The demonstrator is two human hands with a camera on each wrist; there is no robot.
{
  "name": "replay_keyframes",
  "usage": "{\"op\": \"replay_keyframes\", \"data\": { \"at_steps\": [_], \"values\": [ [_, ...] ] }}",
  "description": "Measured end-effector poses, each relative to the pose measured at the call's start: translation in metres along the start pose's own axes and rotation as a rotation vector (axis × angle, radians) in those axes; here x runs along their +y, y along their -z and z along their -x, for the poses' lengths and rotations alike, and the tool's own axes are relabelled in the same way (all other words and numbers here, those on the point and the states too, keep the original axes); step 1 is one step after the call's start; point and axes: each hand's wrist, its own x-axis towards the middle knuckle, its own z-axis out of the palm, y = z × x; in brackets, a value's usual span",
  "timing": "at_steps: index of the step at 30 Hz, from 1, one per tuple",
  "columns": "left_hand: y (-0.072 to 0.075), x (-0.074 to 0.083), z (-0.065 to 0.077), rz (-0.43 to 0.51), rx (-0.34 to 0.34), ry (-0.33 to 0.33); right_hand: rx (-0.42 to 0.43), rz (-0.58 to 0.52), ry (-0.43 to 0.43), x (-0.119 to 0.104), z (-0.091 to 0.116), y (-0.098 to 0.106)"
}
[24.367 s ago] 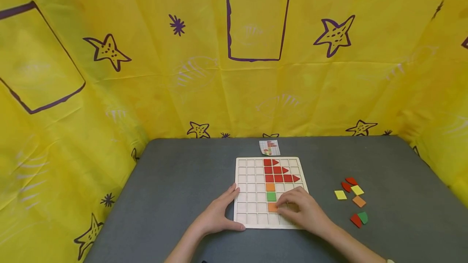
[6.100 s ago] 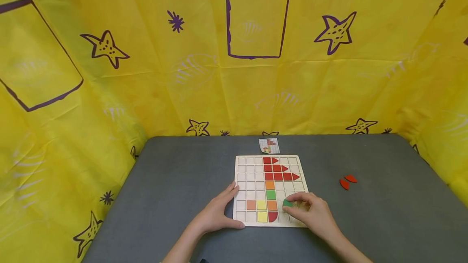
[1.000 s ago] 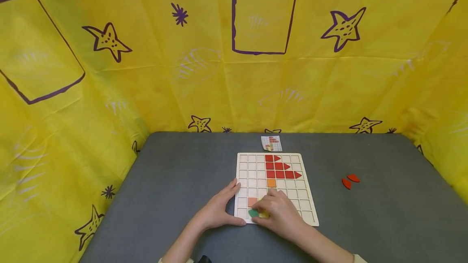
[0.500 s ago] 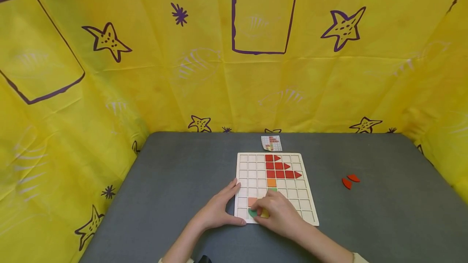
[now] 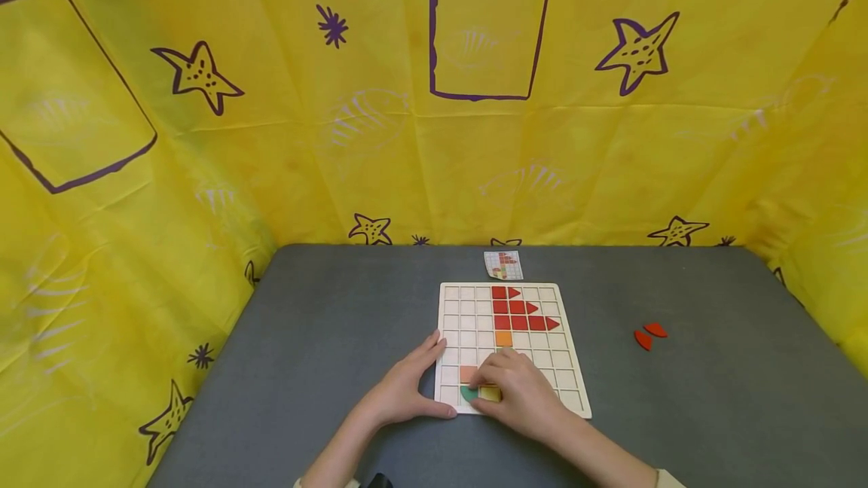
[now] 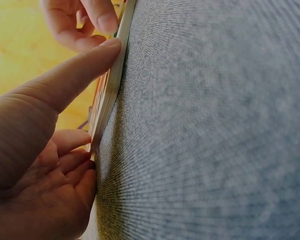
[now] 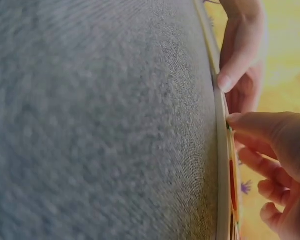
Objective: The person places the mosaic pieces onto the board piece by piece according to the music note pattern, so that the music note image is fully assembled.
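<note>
A wooden grid board (image 5: 450,315) lies on the table. My left hand (image 5: 400,391) rests at its near left corner, thumb along the near edge and fairly straight fingers against the left side. Thumb and fingertips of my right hand (image 5: 518,394) pinch a green rounded tile (image 5: 468,394) in the nearest row, second column. Beside it a yellow tile (image 5: 491,394) is partly covered by the right hand, and a light orange tile (image 5: 468,373) sits just behind. Farther back are an orange square (image 5: 504,338) and three rows of red tiles (image 5: 518,323). The right hand hides other cells.
Two red quarter-round tiles (image 5: 643,340) lie on the grey table (image 5: 698,413) to the right. A small printed pattern card (image 5: 503,266) lies behind the board. Yellow cloth (image 5: 380,164) with purple drawings hangs round the back and sides.
Loose tiles from the right have been placed on the board. The right hand carried the green tile leftward to the nearest row; within the last second it turned and settled lower. The left hand stays put.
</note>
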Motion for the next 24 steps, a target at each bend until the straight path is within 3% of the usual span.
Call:
{"op": "replay_keyframes", "data": {
  "at_steps": [5, 12, 17, 21, 24],
  "values": [
    [0.0, 0.001, 0.001, 0.001, -0.007, 0.012, 0.022, -0.023, 0.015, 0.004, 0.003, 0.004],
    [0.001, 0.003, 0.002, 0.007, 0.001, 0.012, -0.015, -0.034, -0.045, 0.009, 0.013, 0.012],
    [0.001, 0.004, 0.001, 0.004, 0.004, 0.018, 0.073, -0.134, -0.071, 0.02, 0.024, 0.018],
    [0.0, 0.002, 0.0, 0.003, 0.003, 0.016, 0.151, -0.235, -0.214, 0.037, 0.036, 0.03],
    [0.0, 0.001, 0.001, 0.003, 0.002, 0.017, 0.159, -0.253, -0.427, 0.055, 0.047, 0.045]
  ]
}}
